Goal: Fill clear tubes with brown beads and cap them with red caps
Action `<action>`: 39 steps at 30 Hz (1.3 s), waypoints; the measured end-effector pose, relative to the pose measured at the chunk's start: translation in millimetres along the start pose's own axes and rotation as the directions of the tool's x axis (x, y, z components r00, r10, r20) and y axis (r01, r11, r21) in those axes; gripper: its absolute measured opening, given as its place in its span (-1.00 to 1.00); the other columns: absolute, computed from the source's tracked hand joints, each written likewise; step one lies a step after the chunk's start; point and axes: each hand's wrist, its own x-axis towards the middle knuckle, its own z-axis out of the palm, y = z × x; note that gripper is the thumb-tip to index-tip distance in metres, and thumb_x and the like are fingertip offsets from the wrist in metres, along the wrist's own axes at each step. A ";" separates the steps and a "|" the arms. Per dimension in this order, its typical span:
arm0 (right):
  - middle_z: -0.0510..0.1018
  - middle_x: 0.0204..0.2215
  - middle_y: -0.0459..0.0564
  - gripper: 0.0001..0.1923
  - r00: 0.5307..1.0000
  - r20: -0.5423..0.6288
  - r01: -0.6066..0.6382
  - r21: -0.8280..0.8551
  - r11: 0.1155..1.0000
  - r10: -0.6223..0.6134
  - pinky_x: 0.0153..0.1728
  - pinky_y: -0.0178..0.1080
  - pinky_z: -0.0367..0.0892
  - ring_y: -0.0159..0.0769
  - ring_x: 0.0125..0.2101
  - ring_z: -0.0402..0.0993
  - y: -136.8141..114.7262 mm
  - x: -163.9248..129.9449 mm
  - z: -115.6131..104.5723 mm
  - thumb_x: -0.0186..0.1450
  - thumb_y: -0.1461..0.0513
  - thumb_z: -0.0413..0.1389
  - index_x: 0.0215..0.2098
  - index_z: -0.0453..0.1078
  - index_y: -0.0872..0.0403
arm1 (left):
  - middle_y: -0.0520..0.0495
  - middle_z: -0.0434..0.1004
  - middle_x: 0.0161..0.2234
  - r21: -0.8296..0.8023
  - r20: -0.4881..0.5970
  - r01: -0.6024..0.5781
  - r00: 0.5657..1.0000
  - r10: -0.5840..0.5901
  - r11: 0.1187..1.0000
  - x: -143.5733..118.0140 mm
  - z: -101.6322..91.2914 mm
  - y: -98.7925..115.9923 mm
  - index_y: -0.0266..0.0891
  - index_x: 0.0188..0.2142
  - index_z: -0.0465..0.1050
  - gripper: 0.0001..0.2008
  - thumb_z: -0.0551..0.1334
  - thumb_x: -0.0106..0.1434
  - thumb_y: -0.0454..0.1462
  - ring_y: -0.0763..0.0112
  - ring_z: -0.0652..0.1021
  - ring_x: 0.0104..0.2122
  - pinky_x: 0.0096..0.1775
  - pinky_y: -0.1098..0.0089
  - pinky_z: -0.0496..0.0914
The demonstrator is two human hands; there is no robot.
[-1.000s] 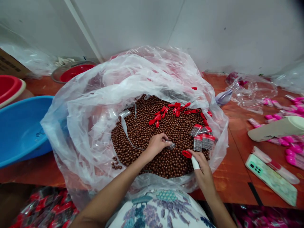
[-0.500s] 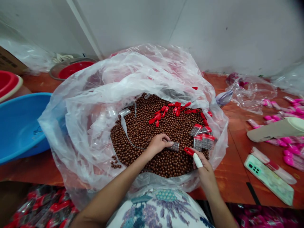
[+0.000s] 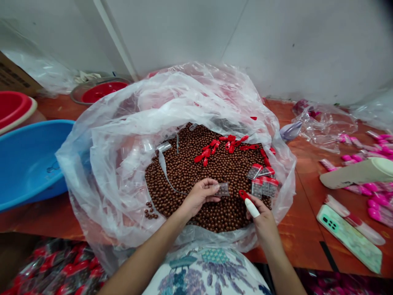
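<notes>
Small round brown balls (image 3: 184,164) fill a large clear plastic bag (image 3: 116,135) in front of me. Over them, my left hand (image 3: 201,196) pinches a small clear plastic tube (image 3: 223,189); whether balls are inside it or only show through, I cannot tell. A red plastic cap (image 3: 244,195) is gripped by my right hand (image 3: 260,211), one finger of which wears a white cover. Cap and tube are apart, their ends facing each other. Filled tubes with red caps (image 3: 263,186) lie beyond my right hand. Several loose red caps (image 3: 230,143) rest on the balls farther back.
At left stands a blue basin (image 3: 33,155), near red basins (image 3: 15,106). A phone (image 3: 350,237), a pale bottle (image 3: 356,172) and pink-capped tubes (image 3: 380,205) lie on the table's right. Red-capped packs (image 3: 61,266) are piled below the table edge at lower left.
My left hand has turned, raising the tube off the balls with its fingers now seen from the side. My right hand has tilted the red cap more upright. The view has shifted slightly.
</notes>
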 end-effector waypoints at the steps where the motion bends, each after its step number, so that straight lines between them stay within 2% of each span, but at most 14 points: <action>1: 0.33 -0.62 -0.18 -0.54 1.000 -0.015 0.001 -0.003 1.000 -0.001 -0.52 -0.33 0.11 -0.41 -0.59 0.18 -2.3 -0.3 1.9 0.15 0.03 0.12 -0.04 0.35 0.06 | -0.10 0.49 -0.27 -0.023 -0.010 0.002 1.000 -0.003 1.000 -3.7 0.9 0.8 -0.29 -0.25 0.40 -0.71 0.33 0.02 -0.26 0.39 0.53 -0.33 -0.33 0.41 0.45; 4: 0.39 -0.55 -0.15 -0.58 0.999 -0.042 0.017 -0.008 1.000 -0.018 -0.51 -0.32 0.16 -0.40 -0.57 0.22 -7.8 -1.5 8.9 0.14 0.05 0.13 -0.07 0.34 0.04 | -0.16 0.47 -0.14 -0.071 -0.038 0.011 0.999 -0.014 0.997 -13.6 4.0 4.2 -0.31 -0.19 0.44 -0.69 0.33 0.03 -0.31 0.34 0.51 -0.22 -0.22 0.39 0.45; 6: 0.44 -0.48 -0.12 -0.59 0.999 -0.019 0.031 0.001 1.000 -0.031 -0.53 -0.32 0.19 -0.39 -0.57 0.25 -11.0 -2.3 14.2 0.16 0.06 0.11 -0.06 0.31 0.04 | -0.17 0.47 -0.12 -0.095 -0.041 0.025 0.999 -0.029 0.995 -18.9 5.1 6.1 -0.32 -0.18 0.46 -0.69 0.32 0.02 -0.34 0.34 0.51 -0.20 -0.18 0.38 0.43; 8: 0.49 -0.33 -0.04 -0.60 0.998 0.010 0.067 0.002 0.998 -0.067 -0.49 -0.29 0.26 -0.35 -0.50 0.33 -14.5 -3.0 19.3 0.17 0.08 0.09 -0.04 0.29 0.02 | -0.17 0.48 -0.13 -0.109 -0.033 0.029 0.999 -0.033 0.994 -22.9 4.8 6.9 -0.32 -0.17 0.46 -0.67 0.33 0.01 -0.37 0.34 0.51 -0.20 -0.16 0.38 0.42; 10: 0.47 -0.13 0.01 -0.61 0.990 0.022 0.140 -0.029 0.990 -0.139 -0.27 -0.20 0.32 -0.26 -0.29 0.40 -18.5 -3.3 23.6 0.18 0.11 0.09 -0.03 0.30 0.01 | -0.17 0.49 -0.13 -0.112 -0.021 0.022 0.999 -0.024 0.993 -25.8 3.5 6.5 -0.31 -0.16 0.46 -0.65 0.33 0.00 -0.39 0.33 0.51 -0.20 -0.15 0.37 0.41; 12: 0.42 -0.03 0.00 -0.63 0.976 0.024 0.217 -0.080 0.973 -0.216 -0.01 -0.11 0.19 -0.21 -0.07 0.34 -22.3 -2.7 26.5 0.21 0.12 0.05 -0.02 0.32 0.00 | -0.15 0.49 -0.14 -0.110 -0.015 0.005 1.000 -0.007 0.994 -28.0 2.0 5.3 -0.31 -0.16 0.46 -0.64 0.33 -0.01 -0.40 0.33 0.50 -0.19 -0.14 0.36 0.41; 15: 0.39 0.02 -0.02 -0.64 0.951 0.066 0.309 -0.148 0.940 -0.302 0.11 -0.09 0.04 -0.24 0.03 0.25 -26.6 0.1 29.4 0.28 0.14 -0.05 0.03 0.31 -0.02 | -0.14 0.49 -0.15 -0.100 -0.011 -0.011 1.000 0.010 0.995 -30.5 1.2 3.2 -0.30 -0.17 0.47 -0.65 0.33 -0.02 -0.39 0.34 0.50 -0.20 -0.16 0.36 0.41; 20: 0.39 0.01 -0.02 -0.62 0.911 0.197 0.396 -0.177 0.901 -0.361 0.08 -0.09 0.10 -0.25 0.03 0.25 -30.5 4.1 35.8 0.29 0.22 -0.09 0.06 0.29 -0.04 | -0.10 0.51 -0.21 -0.074 -0.024 -0.028 0.999 0.027 0.997 -32.8 4.3 -0.4 -0.29 -0.20 0.48 -0.65 0.36 -0.06 -0.35 0.39 0.51 -0.27 -0.22 0.39 0.42; 24: 0.42 -0.02 -0.01 -0.63 0.882 0.221 0.456 -0.175 0.873 -0.416 0.05 -0.07 0.16 -0.23 -0.01 0.30 -30.5 1.4 38.6 0.29 0.24 -0.08 0.04 0.32 -0.04 | -0.11 0.53 -0.24 -0.068 -0.052 -0.029 0.998 0.025 0.997 -33.5 7.1 -3.4 -0.30 -0.22 0.49 -0.64 0.38 -0.08 -0.33 0.40 0.51 -0.31 -0.24 0.40 0.41; 32: 0.43 -0.04 -0.02 -0.55 0.730 0.302 0.683 -0.324 0.655 -0.613 0.01 -0.06 0.21 -0.23 -0.03 0.32 -21.5 -2.1 30.3 0.27 0.35 -0.13 0.08 0.25 -0.08 | -0.09 0.54 -0.29 -0.025 -0.074 -0.123 0.990 0.121 0.992 -32.8 6.9 -8.5 -0.33 -0.23 0.49 -0.65 0.37 -0.08 -0.33 0.40 0.51 -0.34 -0.24 0.38 0.40; 35: 0.40 -0.03 0.06 -0.51 0.669 0.355 0.738 -0.421 0.526 -0.653 -0.02 -0.02 0.23 -0.14 -0.02 0.31 -17.3 0.5 33.1 0.23 0.25 0.01 0.13 0.15 0.00 | -0.08 0.54 -0.31 -0.012 -0.067 -0.124 0.990 0.123 0.992 -33.3 7.1 -10.9 -0.33 -0.24 0.46 -0.66 0.37 -0.08 -0.33 0.41 0.50 -0.37 -0.27 0.38 0.39; 37: 0.38 -0.02 0.13 -0.37 0.644 0.350 0.742 -0.502 0.444 -0.680 -0.03 0.02 0.24 -0.07 -0.02 0.29 -13.6 3.0 36.9 0.14 0.18 0.13 0.15 0.09 0.06 | -0.04 0.53 -0.36 0.002 -0.063 -0.125 0.990 0.125 0.992 -33.4 8.9 -12.5 -0.31 -0.30 0.42 -0.68 0.39 -0.09 -0.32 0.46 0.49 -0.41 -0.31 0.44 0.37; 39: 0.37 -0.03 0.15 -0.34 0.627 0.339 0.736 -0.551 0.392 -0.701 -0.05 0.03 0.24 -0.05 -0.03 0.30 -10.4 5.3 40.3 0.12 0.15 0.16 0.14 0.07 0.07 | 0.00 0.52 -0.42 -0.001 -0.041 -0.131 0.991 0.131 0.991 -32.8 12.0 -13.4 -0.29 -0.34 0.37 -0.70 0.39 -0.07 -0.28 0.48 0.49 -0.43 -0.32 0.47 0.35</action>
